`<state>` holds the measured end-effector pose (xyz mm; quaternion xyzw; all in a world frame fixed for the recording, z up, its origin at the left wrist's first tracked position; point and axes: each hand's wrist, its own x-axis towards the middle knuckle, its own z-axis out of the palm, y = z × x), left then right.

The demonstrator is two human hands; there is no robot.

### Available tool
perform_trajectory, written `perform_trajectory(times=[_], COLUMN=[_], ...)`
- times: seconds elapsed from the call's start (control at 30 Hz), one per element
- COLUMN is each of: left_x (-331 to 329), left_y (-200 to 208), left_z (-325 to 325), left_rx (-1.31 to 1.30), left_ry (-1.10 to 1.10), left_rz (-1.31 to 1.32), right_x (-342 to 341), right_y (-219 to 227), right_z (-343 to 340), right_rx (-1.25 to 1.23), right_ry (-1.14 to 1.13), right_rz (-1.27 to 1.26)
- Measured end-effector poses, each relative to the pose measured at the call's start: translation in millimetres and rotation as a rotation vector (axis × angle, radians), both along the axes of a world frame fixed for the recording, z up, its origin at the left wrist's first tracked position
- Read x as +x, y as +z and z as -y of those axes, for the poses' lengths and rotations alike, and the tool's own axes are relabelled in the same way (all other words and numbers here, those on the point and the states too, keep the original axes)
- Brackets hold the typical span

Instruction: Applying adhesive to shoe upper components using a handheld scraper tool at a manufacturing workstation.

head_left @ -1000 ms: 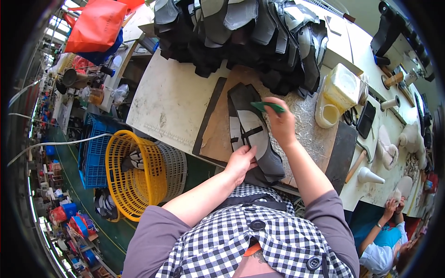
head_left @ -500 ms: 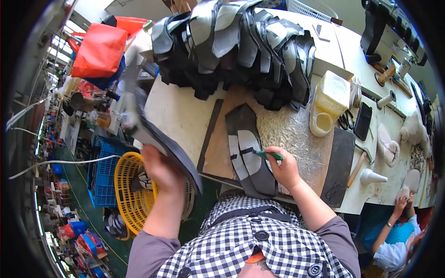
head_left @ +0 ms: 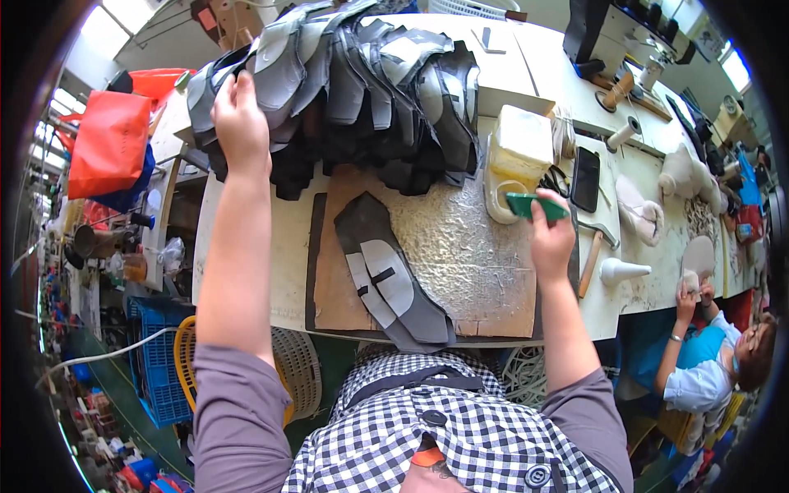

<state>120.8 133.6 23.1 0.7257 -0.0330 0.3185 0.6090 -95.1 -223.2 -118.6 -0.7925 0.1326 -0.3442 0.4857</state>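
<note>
At the far left my left hand (head_left: 240,123) is raised to the end of a pile of shoe upper pieces (head_left: 403,74), its fingers closed at the edge of a grey upper piece there. My right hand (head_left: 552,238) grips a green-handled brush (head_left: 534,205) beside the mouth of a pale glue container (head_left: 519,152); the brush's tip is hidden. In front of me a single dark grey shoe upper piece (head_left: 386,271) lies flat, with white patches and two short black strips. Neither hand touches it.
Under that piece is a glue-crusted board (head_left: 485,279). Scissors (head_left: 557,177), a phone (head_left: 585,179), a hammer (head_left: 590,263) and a white nozzle bottle (head_left: 623,271) lie at right. A person (head_left: 707,353) works beyond. Blue (head_left: 156,353) and yellow baskets (head_left: 186,370) stand lower left.
My left hand has swung up from near the yellow basket to the pile, taking a dark upper piece along. My right hand has lifted the brush off the flat piece to the glue container.
</note>
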Motion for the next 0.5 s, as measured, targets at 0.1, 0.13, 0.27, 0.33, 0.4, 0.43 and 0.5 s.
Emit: perform_trajectory(times=[0.1, 0.13, 0.27, 0.33, 0.4, 0.43, 0.5], left_x=[-55, -75, -146, -170, -188, -194, -199], left_y=[-31, -43, -113, -168, -190, -187, -198], left_z=[26, 24, 19, 2, 5, 11, 13], left_rx=[-0.131, -0.059, -0.144, -0.001, 0.042, -0.01, 0.177], left_ry=[0.045, 0.054, -0.175, -0.289, -0.374, -0.411, -0.405], left_rz=[0.112, 0.073, -0.347, -0.602, -0.814, -0.937, -0.871], right_x=[15, 17, 17, 8, -1, 2, 16], right_y=[-12, -12, -13, -20, -35, -37, -44], right_z=[19, 18, 17, 19, -4, -28, -80], right_rx=[-0.088, -0.085, -0.125, 0.086, 0.392, 0.392, 0.578], right_ry=[0.012, 0.019, -0.038, 0.039, 0.182, 0.24, 0.331], right_rz=[-0.183, -0.187, -0.081, -0.177, -0.379, -0.427, -0.328])
